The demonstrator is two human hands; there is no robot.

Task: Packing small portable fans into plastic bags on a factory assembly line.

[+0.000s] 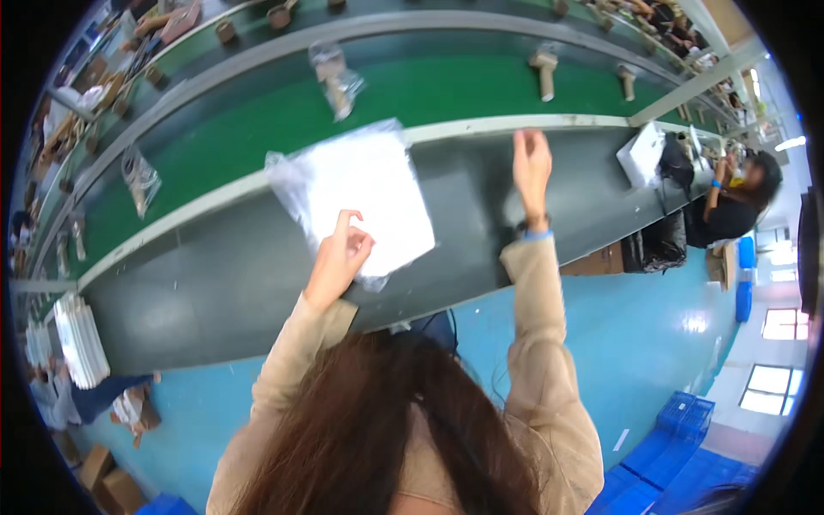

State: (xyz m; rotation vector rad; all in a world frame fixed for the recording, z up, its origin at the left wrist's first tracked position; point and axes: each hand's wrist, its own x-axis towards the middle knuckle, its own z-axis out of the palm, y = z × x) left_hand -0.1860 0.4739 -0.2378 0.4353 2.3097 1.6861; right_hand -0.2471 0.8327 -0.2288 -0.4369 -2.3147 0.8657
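Note:
A stack of white sheets or bags with clear plastic edges (378, 197) lies on the dark bench, its far edge over the pale rail. My left hand (337, 262) is over the stack's near left part, index finger hooked and thumb apart from it, with nothing visible in it. To the right of the stack, my right hand (532, 165) reaches out over the bench near the rail. Its fingers are drawn together and slightly blurred, and no object shows in them. Beyond the rail, a cream hair-dryer-shaped device (546, 75) lies on the green conveyor belt (446, 86).
More such devices lie on the belt, including a bagged device (336, 81) and another bagged device (140, 182). A white stack (81, 339) stands at the bench's left end. At the right, a person (738, 199) works beside a white packet (642, 156). Blue crates (682, 416) stand on the floor.

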